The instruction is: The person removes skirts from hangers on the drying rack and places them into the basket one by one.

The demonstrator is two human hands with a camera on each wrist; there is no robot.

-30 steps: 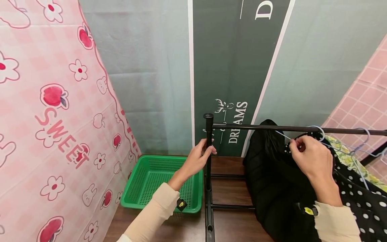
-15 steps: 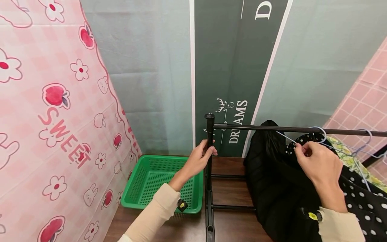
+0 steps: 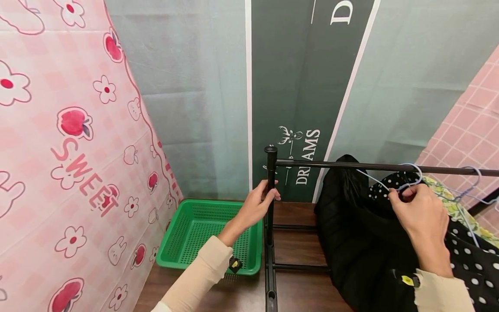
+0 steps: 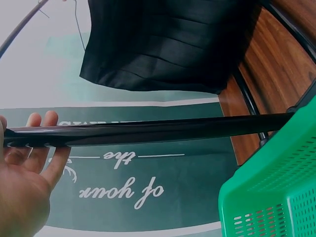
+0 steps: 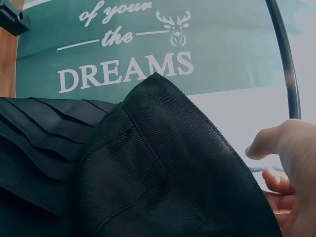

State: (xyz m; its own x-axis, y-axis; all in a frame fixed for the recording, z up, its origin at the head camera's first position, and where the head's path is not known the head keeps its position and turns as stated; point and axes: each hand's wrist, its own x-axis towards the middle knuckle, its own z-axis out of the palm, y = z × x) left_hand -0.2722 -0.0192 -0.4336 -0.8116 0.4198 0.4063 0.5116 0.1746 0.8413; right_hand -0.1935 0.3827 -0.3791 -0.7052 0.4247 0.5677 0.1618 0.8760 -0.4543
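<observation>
My left hand (image 3: 259, 203) grips the black upright post (image 3: 270, 184) of a clothes rack, thumb on one side and fingers round the other. The left wrist view shows the same post (image 4: 148, 132) running across toward the floor. At the right, my right hand (image 3: 422, 221) pinches a light blue wire clothes hanger (image 3: 372, 177) just below its hook, which sits over the rack's rail (image 3: 331, 164). A black pleated skirt (image 3: 347, 242) hangs from this hanger; its waistband fills much of the right wrist view. The right fingertips (image 5: 276, 180) show close to the blue wire.
Behind the skirt hang a black polka-dot garment (image 3: 473, 268) and a yellow-green print garment (image 3: 448, 203), with another blue hanger (image 3: 469, 186). A green plastic basket (image 3: 210, 204) stands on the brown floor left of the post. Printed cloths cover the walls.
My right hand has moved a little right along the hanger, closer to its hook, uncovering more of the wire. The left hand keeps its place on the post.
</observation>
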